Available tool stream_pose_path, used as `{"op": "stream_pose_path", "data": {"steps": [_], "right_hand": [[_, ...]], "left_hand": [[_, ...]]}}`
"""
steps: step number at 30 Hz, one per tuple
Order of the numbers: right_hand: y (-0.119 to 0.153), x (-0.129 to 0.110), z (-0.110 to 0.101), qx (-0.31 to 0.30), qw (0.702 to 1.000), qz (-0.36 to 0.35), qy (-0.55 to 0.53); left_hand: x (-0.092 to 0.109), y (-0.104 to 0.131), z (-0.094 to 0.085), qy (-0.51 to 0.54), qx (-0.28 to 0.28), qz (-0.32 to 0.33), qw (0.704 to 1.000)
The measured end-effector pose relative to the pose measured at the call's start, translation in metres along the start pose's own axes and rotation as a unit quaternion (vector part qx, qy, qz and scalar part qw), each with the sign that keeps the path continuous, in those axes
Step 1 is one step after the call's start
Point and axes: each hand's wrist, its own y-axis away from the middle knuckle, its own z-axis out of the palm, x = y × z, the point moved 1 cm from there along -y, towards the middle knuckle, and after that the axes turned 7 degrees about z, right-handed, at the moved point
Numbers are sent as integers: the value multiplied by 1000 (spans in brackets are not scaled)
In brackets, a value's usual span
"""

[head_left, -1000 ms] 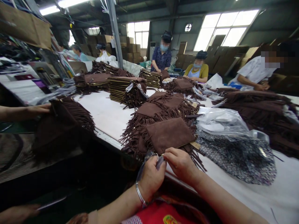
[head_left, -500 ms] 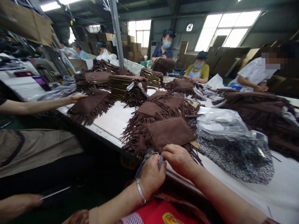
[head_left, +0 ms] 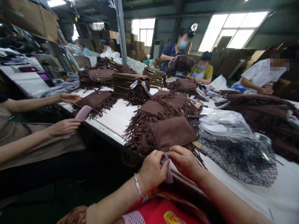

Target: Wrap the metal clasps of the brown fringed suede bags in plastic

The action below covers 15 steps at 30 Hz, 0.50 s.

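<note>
At the far left a co-worker's hand holds a pink comb at the edge of the white table. The co-worker's other hand lies flat next to a brown fringed bag on the table. Behind this bag there are stacks of bags, laid one on another.

In the middle, near the table edge, is a pile of brown bags with long fringes. The top bag lies flat with its smooth side up, and its near edge comes to the person's two hands. The left hand, with a metal bracelet on the wrist, is closed around a small clear plastic piece; the fingers are curled narrow. The right hand is just beside it, and its fingertips pinch at the near edge of the top bag. I cannot tell exactly what small part it pinches. The two hands are touching each other.

To the right of the bag lies a clear plastic bag over a black-and-white patterned cloth. Further right is a big heap of fringed bags. Other people sit at the far side of the table.
</note>
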Motion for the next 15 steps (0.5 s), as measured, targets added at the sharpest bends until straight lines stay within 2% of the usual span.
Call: {"op": "stream_pose_path", "data": {"steps": [2,5,11,15], "right_hand": [[3,2,1,0,1000,12,-4],[4,4,3,1,1000,31,-3],[-3,2,3,-12,999,29,5],[-6,0,3,-29,999,14,15]], "left_hand": [[-2,1,10,-19,-12,-36,999],[1,-1,15,-51,-33,-70,996],[9,-13,12,-116,-81,-93,986],[4,-18,12,-111,-115,-97,982]]}}
